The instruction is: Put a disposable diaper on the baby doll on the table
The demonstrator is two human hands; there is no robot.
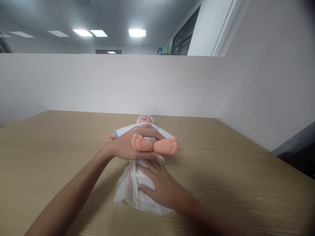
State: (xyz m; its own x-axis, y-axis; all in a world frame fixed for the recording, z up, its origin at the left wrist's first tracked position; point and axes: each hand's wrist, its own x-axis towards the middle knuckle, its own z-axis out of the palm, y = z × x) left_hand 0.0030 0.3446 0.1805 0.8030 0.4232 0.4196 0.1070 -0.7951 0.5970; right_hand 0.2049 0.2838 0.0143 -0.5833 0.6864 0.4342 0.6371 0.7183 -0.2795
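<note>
Baby doll [165, 146], on its back on the wooden table [61, 157], head toward the low white partition [110, 85]; white shirt [125, 129] with blue cuff, and printed cap [145, 116]. Presumably light, limbs of smooth, slightly slippery vinyl; best held at both ankles. Left hand [126, 143]: wrapped about the ankles, thumb below, fingers above, feet raised together. White diaper [136, 201], under the raised legs: apparently soft, limp, easily torn; best handled by its edges. Right hand [158, 184]: fingers spread, laid on the diaper. Beyond: ceiling lights [137, 32].
</note>
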